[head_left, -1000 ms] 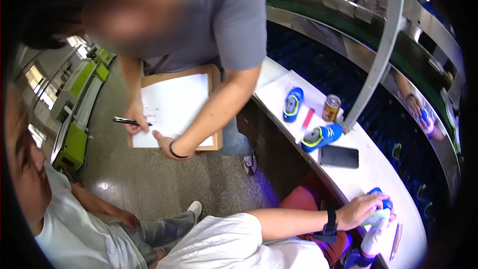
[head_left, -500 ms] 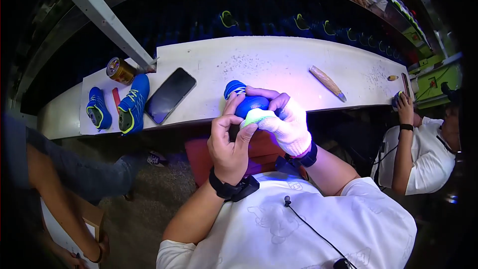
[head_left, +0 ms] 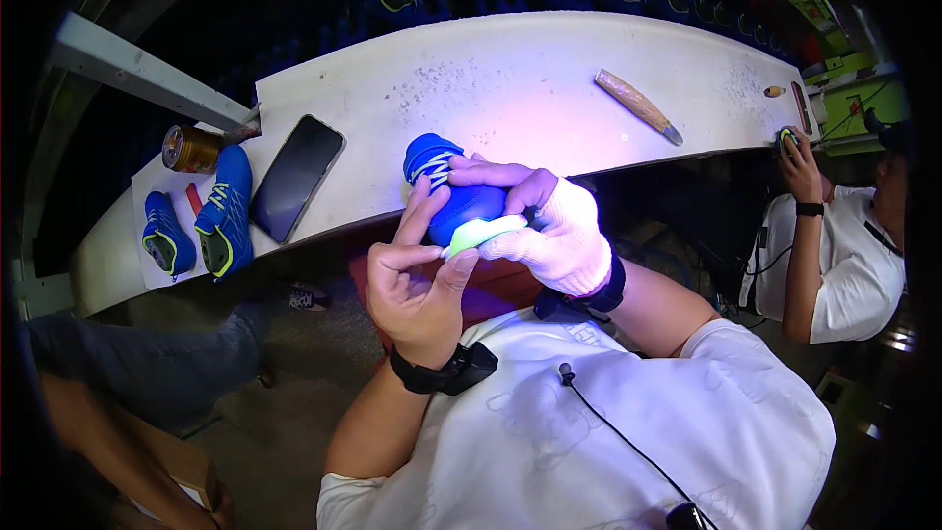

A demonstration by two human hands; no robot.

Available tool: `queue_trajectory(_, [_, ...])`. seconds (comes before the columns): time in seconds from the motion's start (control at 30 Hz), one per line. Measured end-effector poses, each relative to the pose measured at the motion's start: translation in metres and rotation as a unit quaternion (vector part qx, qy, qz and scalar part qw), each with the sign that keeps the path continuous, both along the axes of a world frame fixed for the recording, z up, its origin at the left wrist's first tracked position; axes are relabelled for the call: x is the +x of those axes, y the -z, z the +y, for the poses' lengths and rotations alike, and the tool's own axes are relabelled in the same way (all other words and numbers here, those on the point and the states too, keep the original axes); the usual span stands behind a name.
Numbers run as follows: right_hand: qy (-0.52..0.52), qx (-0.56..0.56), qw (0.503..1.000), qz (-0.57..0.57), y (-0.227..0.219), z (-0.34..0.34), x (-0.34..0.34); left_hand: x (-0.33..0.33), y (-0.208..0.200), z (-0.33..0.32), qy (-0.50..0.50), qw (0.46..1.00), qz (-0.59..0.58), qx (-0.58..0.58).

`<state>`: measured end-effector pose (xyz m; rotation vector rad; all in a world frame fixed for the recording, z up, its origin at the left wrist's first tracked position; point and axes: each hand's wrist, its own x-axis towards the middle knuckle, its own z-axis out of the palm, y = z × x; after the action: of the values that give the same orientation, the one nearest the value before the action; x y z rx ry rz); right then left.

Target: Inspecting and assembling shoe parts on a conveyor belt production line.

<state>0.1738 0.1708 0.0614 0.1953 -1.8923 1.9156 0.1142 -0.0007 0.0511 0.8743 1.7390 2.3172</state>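
The right hand (head_left: pixel 554 231), in a white glove, is closed around a small blue shoe (head_left: pixel 461 201) with a pale green sole, held just above the near edge of the white bench (head_left: pixel 510 79). The bare left hand (head_left: pixel 417 280) is half open, its fingertips touching the shoe's sole and side. On the bench to the left lie a dark phone (head_left: pixel 296 177), two more blue shoes (head_left: pixel 201 216) and a metal can (head_left: pixel 191 147); to the right lies a wooden-handled tool (head_left: pixel 638 105). At far right another person's hand (head_left: pixel 800 162) rests at the bench end.
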Motion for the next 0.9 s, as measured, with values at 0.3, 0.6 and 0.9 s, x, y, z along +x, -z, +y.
queue_trajectory(0.3, [0.039,0.202,0.977,-0.055,-0.012,0.012,-0.016,-0.023,-0.024,-0.013,0.015,0.985,0.069,-0.160])
queue_trajectory(0.6, [0.062,0.358,0.929,0.067,0.036,0.009,-0.033,-0.054,-0.033,-0.038,0.058,0.970,0.084,-0.222])
queue_trajectory(0.9, [0.066,0.349,0.930,0.097,0.050,0.003,-0.061,-0.069,-0.005,-0.067,0.058,0.984,0.019,-0.165])
